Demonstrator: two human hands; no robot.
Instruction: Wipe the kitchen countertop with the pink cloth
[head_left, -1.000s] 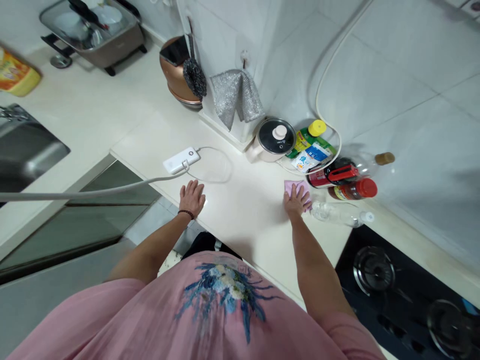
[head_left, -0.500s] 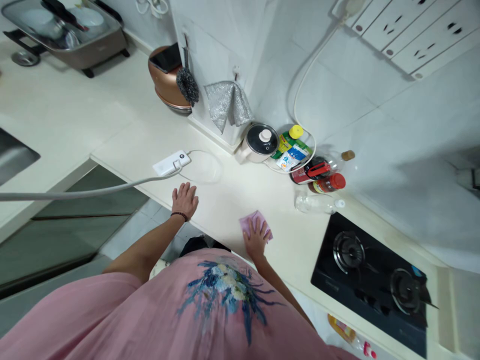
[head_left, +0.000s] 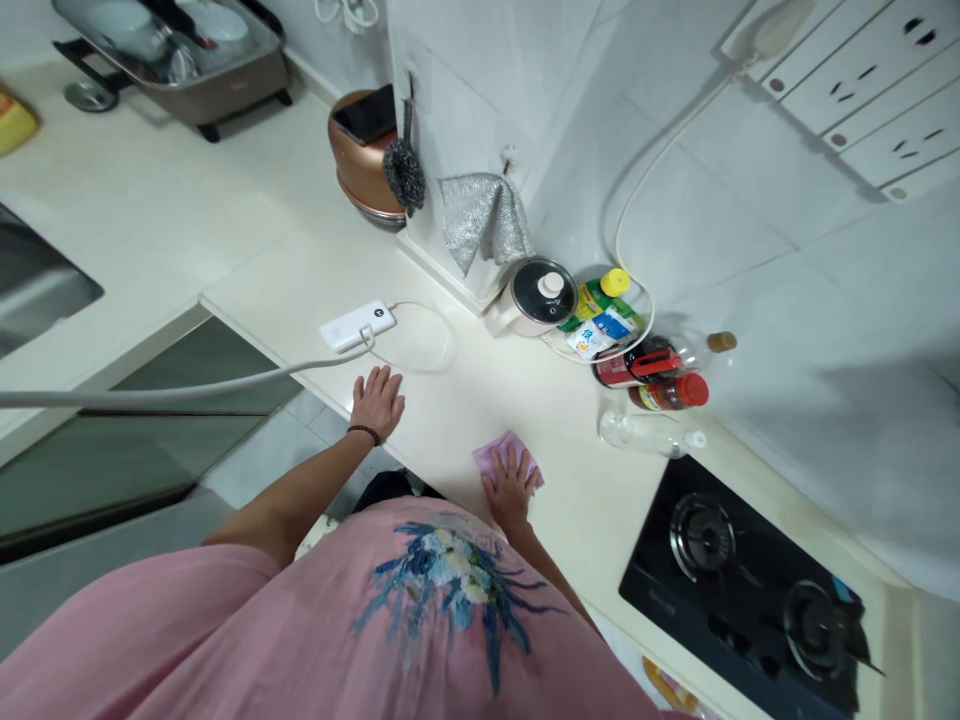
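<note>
- Right hand [head_left: 511, 490]: laid palm down on cloth [head_left: 489, 455], fingers extended and slightly parted, thumb out toward left hand's side. Relaxed rather than clenched. Cannot tell how hard pressed.
- Cloth: pink, spread flat beneath right hand, edges showing beyond fingers. On counter [head_left: 574, 420], near front edge and close to body.
- Right forearm [head_left: 551, 565]: slanting in from lower right, elbow end hidden by shirt [head_left: 315, 640].
- Left hand [head_left: 378, 402]: palm down at counter's front edge, fingers lightly fanned, pointing away from body. Released; resting on counter surface. Well apart from cloth.
- Left wrist: ringed by dark bracelet [head_left: 365, 432], bent slightly at edge. Left forearm [head_left: 304, 500] angled up from lower left, reaching past floor gap.
- Just beyond left fingertips: white device [head_left: 358, 327], lying flat. Thick cable [head_left: 225, 386] running to it from left edge of view.
- Farther back, against wall: lidded pot [head_left: 534, 300], then blue-white packet [head_left: 602, 334] and red-capped bottle [head_left: 669, 393].
- To right of cloth: clear bottle [head_left: 641, 434] on its side, beside black stove [head_left: 750, 540].
</note>
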